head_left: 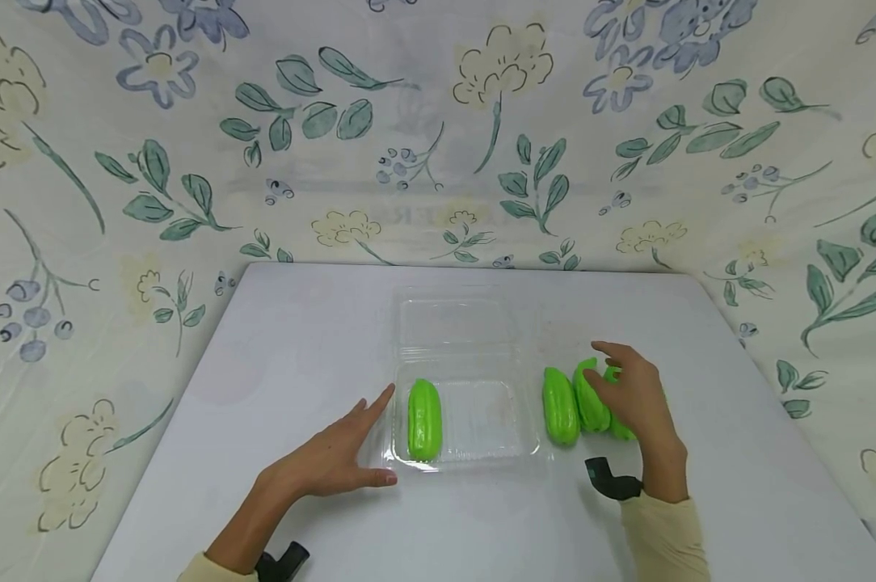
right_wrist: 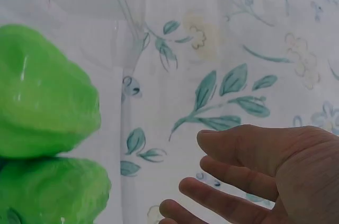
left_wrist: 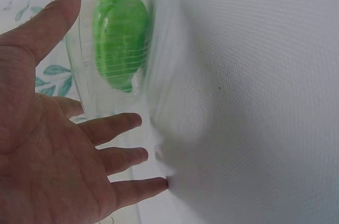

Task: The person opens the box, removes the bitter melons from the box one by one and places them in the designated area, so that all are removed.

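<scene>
A clear plastic clamshell box (head_left: pixel 485 420) lies with its lid (head_left: pixel 452 323) folded back. Inside, against its left wall, rests one glossy green pepper (head_left: pixel 425 420), also visible through the plastic in the left wrist view. My left hand (head_left: pixel 329 462) is spread beside the box's left side, fingers extended, holding nothing. Right of the box lie three more peppers in a row: a near one (head_left: pixel 560 406), a middle one (head_left: pixel 591 400) and a far-right one (head_left: pixel 620 428), partly hidden by my right hand (head_left: pixel 633 396). That hand hovers over them with thumb and fingers apart, its grasp empty.
The white table (head_left: pixel 285 339) carries the box and peppers. A floral cloth (head_left: pixel 423 162) hangs behind the table and along its sides. Black wrist mounts (head_left: pixel 612 481) sit under both wrists, close to the tabletop.
</scene>
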Action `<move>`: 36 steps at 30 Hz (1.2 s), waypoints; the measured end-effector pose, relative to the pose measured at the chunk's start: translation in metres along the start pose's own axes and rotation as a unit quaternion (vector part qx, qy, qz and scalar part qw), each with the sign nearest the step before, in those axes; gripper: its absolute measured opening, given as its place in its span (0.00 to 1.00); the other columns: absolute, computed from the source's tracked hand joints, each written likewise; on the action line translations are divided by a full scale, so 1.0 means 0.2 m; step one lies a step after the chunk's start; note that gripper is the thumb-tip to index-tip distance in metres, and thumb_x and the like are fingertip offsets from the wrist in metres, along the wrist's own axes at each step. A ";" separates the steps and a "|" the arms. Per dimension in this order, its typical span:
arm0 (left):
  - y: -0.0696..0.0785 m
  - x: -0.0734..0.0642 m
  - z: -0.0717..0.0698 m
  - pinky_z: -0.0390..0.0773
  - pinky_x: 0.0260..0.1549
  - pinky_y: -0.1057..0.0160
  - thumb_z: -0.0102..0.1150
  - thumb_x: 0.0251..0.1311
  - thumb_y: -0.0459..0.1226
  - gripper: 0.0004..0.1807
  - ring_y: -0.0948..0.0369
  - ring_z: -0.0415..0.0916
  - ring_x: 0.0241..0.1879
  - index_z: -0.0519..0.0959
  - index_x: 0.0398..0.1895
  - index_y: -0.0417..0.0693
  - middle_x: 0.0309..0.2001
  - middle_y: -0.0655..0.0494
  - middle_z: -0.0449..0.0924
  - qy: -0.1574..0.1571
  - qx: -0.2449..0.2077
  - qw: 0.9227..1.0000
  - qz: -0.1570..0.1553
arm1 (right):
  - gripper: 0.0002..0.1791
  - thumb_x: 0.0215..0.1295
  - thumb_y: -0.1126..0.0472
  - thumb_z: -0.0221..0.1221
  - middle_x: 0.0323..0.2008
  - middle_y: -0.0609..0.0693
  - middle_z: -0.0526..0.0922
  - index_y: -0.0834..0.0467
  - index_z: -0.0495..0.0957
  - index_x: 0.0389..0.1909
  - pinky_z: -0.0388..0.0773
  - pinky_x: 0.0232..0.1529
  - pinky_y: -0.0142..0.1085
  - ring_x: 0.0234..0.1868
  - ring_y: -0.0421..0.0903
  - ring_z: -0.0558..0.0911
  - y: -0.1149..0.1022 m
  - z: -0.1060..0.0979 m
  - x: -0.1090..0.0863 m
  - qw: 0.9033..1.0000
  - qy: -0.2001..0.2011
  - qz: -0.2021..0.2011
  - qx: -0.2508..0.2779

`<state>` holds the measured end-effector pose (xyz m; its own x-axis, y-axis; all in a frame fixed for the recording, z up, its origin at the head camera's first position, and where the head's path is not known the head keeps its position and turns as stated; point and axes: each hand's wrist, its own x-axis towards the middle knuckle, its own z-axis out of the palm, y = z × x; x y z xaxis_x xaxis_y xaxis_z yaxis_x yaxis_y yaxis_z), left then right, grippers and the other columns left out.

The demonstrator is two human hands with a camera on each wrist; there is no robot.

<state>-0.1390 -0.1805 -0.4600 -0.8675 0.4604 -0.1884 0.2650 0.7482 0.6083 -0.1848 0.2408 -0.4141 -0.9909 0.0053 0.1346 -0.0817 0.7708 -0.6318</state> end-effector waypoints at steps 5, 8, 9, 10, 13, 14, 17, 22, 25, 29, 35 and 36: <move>0.01 0.00 0.00 0.66 0.58 0.35 0.69 0.45 0.65 0.63 0.37 0.53 0.71 0.42 0.80 0.62 0.73 0.37 0.55 -0.001 -0.002 1.000 0.001 | 0.25 0.65 0.67 0.61 0.61 0.69 0.72 0.68 0.72 0.62 0.75 0.52 0.58 0.56 0.67 0.75 -0.04 0.03 0.01 1.000 -0.004 -0.019 -0.004; 0.01 0.00 0.01 0.66 0.58 0.35 0.69 0.45 0.65 0.64 0.37 0.53 0.71 0.42 0.80 0.62 0.73 0.37 0.55 0.000 -0.002 1.000 0.000 | 0.25 0.65 0.65 0.61 0.61 0.69 0.72 0.67 0.73 0.62 0.75 0.53 0.57 0.57 0.67 0.76 -0.06 0.05 0.02 1.000 -0.011 -0.023 -0.009; 0.01 0.00 0.01 0.66 0.58 0.35 0.69 0.45 0.65 0.64 0.37 0.53 0.71 0.42 0.80 0.61 0.73 0.37 0.55 0.001 -0.002 1.000 0.000 | 0.25 0.65 0.65 0.61 0.61 0.68 0.72 0.67 0.73 0.62 0.75 0.53 0.56 0.57 0.66 0.76 -0.07 0.06 0.03 1.000 -0.013 -0.023 -0.010; 0.01 0.00 0.01 0.66 0.58 0.35 0.69 0.45 0.65 0.64 0.37 0.53 0.71 0.43 0.80 0.61 0.73 0.37 0.55 0.002 -0.001 1.000 0.000 | 0.25 0.65 0.64 0.62 0.61 0.68 0.72 0.67 0.73 0.62 0.75 0.53 0.56 0.57 0.66 0.76 -0.08 0.06 0.03 1.000 -0.016 -0.022 -0.013; 0.01 -0.01 0.02 0.66 0.58 0.36 0.70 0.45 0.64 0.64 0.38 0.52 0.71 0.43 0.80 0.61 0.73 0.38 0.55 0.004 0.000 1.000 -0.003 | 0.25 0.66 0.63 0.61 0.61 0.67 0.73 0.65 0.73 0.63 0.75 0.53 0.56 0.57 0.66 0.76 -0.11 0.08 0.03 0.999 -0.026 -0.023 -0.011; 0.01 -0.01 0.02 0.66 0.58 0.36 0.70 0.45 0.64 0.64 0.39 0.52 0.71 0.42 0.80 0.62 0.73 0.39 0.55 0.004 0.000 1.000 -0.005 | 0.25 0.66 0.63 0.61 0.61 0.66 0.73 0.65 0.73 0.63 0.75 0.53 0.56 0.57 0.65 0.76 -0.13 0.08 0.03 0.999 -0.028 -0.027 -0.008; 0.01 -0.02 0.02 0.65 0.59 0.36 0.71 0.44 0.64 0.64 0.40 0.51 0.72 0.42 0.80 0.63 0.74 0.41 0.55 0.004 -0.002 1.000 -0.009 | 0.25 0.65 0.65 0.62 0.61 0.66 0.73 0.66 0.73 0.62 0.76 0.52 0.56 0.56 0.65 0.76 -0.16 0.10 0.02 0.999 -0.029 -0.044 0.008; 0.02 -0.02 0.03 0.65 0.59 0.36 0.71 0.44 0.64 0.64 0.40 0.50 0.72 0.43 0.80 0.62 0.74 0.44 0.55 0.007 -0.004 1.000 -0.007 | 0.25 0.63 0.67 0.63 0.60 0.64 0.75 0.67 0.74 0.61 0.76 0.52 0.55 0.56 0.63 0.77 -0.21 0.15 0.01 0.997 -0.029 -0.072 0.024; 0.02 -0.02 0.04 0.65 0.59 0.36 0.71 0.44 0.64 0.64 0.40 0.50 0.72 0.43 0.80 0.62 0.74 0.44 0.56 0.008 -0.002 1.000 -0.008 | 0.25 0.63 0.66 0.64 0.60 0.63 0.75 0.65 0.75 0.61 0.77 0.52 0.54 0.56 0.62 0.77 -0.24 0.17 0.00 0.995 -0.037 -0.084 0.026; 0.03 -0.02 0.04 0.65 0.59 0.36 0.71 0.45 0.63 0.64 0.41 0.50 0.72 0.42 0.80 0.63 0.74 0.42 0.55 0.005 -0.002 1.000 -0.010 | 0.25 0.62 0.66 0.65 0.60 0.63 0.75 0.65 0.75 0.60 0.77 0.51 0.54 0.55 0.62 0.78 -0.28 0.21 0.00 0.993 -0.044 -0.105 0.039; 0.04 -0.02 0.03 0.64 0.60 0.37 0.71 0.45 0.62 0.63 0.40 0.52 0.72 0.42 0.80 0.62 0.73 0.38 0.54 0.002 -0.007 1.000 -0.011 | 0.25 0.60 0.66 0.67 0.59 0.61 0.77 0.64 0.77 0.59 0.79 0.50 0.52 0.54 0.60 0.79 -0.35 0.27 -0.01 0.990 -0.044 -0.129 0.042; 0.04 -0.02 0.03 0.64 0.60 0.37 0.71 0.45 0.62 0.63 0.40 0.52 0.72 0.42 0.80 0.62 0.73 0.37 0.54 0.002 -0.007 1.000 -0.011 | 0.25 0.60 0.66 0.67 0.59 0.61 0.77 0.64 0.77 0.59 0.79 0.50 0.52 0.54 0.60 0.79 -0.36 0.28 -0.01 0.989 -0.047 -0.132 0.043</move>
<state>-0.1307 -0.1737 -0.4602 -0.8749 0.4420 -0.1980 0.2402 0.7510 0.6151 -0.1839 0.1500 -0.4125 -0.9392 -0.2507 0.2348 -0.3434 0.6803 -0.6475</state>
